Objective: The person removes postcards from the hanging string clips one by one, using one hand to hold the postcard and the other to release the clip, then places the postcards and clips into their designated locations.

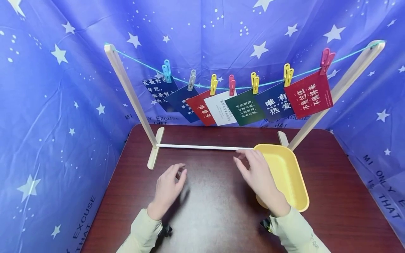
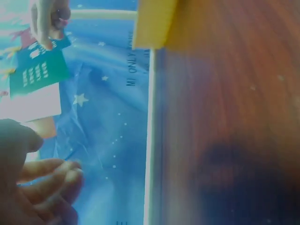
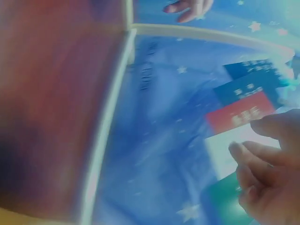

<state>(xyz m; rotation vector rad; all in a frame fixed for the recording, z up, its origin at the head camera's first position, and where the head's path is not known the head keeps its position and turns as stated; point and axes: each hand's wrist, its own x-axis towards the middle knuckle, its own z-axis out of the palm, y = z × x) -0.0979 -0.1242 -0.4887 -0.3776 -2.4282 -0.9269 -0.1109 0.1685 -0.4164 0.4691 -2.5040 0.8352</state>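
My left hand [image 1: 168, 188] hovers over the left half of the table, fingers loosely bent and holding nothing. Opposite it, my right hand [image 1: 257, 172] hangs relaxed beside the yellow tray [image 1: 299, 175], covering part of its left rim; nothing is between its fingers. Above and behind both hands, several cards hang overlapping on a teal string [image 1: 139, 63]. Among them are a red card [image 1: 311, 95] at the right end, a green card [image 1: 243, 109] and a white card [image 1: 218, 109]. Clothespins hold them, including a blue clothespin [image 1: 166, 71] and a pink clothespin [image 1: 327, 61].
Two wooden posts, a left post [image 1: 129, 91] and a right post [image 1: 346, 79], carry the string. A white rod [image 1: 202, 147] joins their feet low across the dark red-brown table [image 1: 202, 221]. Blue star-printed cloth [image 1: 63, 105] surrounds the table at the back and sides.
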